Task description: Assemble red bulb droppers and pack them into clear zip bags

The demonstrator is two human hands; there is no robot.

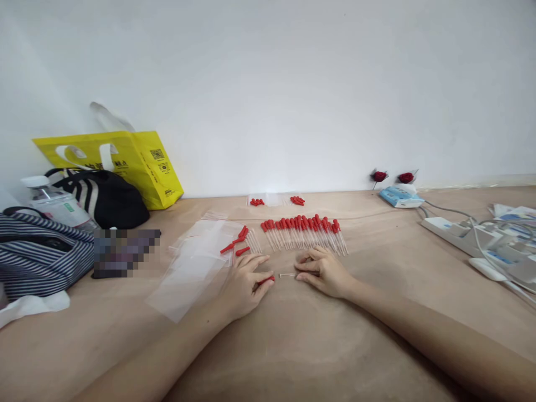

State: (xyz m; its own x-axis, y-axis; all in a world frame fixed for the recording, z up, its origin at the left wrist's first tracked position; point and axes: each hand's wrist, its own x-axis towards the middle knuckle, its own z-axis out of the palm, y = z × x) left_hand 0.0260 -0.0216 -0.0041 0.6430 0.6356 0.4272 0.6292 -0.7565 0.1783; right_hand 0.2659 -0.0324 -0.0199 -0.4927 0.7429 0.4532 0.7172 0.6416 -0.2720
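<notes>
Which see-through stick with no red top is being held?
The stick pinched by the right hand, pointing toward the left hand; the other bare sticks lie beside loose red bulbs.

Left hand (247,283) pinching red bulb (268,280), right hand (325,272) holding clear tube (287,274), red-topped droppers (307,230) beyond

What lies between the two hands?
A thin clear tube juts from the right hand toward the red cap in the left hand, leaving a short bare gap; the head view shows this.
</notes>
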